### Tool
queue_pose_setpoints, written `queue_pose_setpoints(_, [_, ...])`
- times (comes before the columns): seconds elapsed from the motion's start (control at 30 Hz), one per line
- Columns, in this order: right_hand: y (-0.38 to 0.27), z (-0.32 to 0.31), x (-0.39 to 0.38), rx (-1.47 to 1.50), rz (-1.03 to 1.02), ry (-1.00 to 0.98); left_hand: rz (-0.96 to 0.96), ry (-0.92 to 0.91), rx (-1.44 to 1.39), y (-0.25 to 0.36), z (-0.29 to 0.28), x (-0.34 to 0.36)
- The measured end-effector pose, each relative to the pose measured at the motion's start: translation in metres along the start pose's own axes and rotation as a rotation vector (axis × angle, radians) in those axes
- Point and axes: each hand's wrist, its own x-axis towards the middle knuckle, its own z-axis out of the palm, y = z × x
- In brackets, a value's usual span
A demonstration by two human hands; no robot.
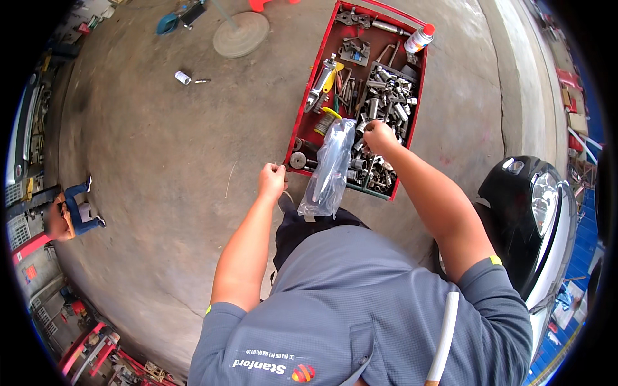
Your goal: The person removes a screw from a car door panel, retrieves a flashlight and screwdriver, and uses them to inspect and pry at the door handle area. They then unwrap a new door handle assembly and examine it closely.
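Observation:
In front of me stands a red tool cart, its tray divided into sections. My right hand is over the section full of loose metal sockets, fingers closed; whatever is in them is hidden. Beside the cart's near left corner is my left hand, its fingers pinched together around something too small to make out. Between the hands a clear plastic bag lies across the tray's near edge and hangs over it. A yellow spool of wire sits left of the bag.
A spray can with a red cap stands at the cart's far right corner. To my right is a black car front. A white cylindrical container lies on the floor. At far left another person is low to the ground.

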Motion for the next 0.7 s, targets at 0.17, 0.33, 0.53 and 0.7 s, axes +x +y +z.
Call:
queue_pose_setpoints(0.17, [-0.023, -0.001, 0.048, -0.094, -0.204, 0.201, 0.01, 0.037, 0.059, 0.005, 0.001, -0.005])
queue_pose_setpoints(0.33, [-0.028, -0.006, 0.035, -0.335, -0.32, 0.27, 0.07, 0.056, 0.195, -0.002, 0.004, 0.005])
queue_pose_setpoints(0.53, [-0.026, 0.022, -0.058, -0.539, -0.406, 0.026, 0.088, 0.121, 0.231, -0.033, 0.01, 0.028])
queue_pose_setpoints(0.7, [-0.018, 0.043, -0.124, -0.831, -0.514, -0.37, 0.079, 0.11, 0.221, -0.03, 0.01, 0.027])
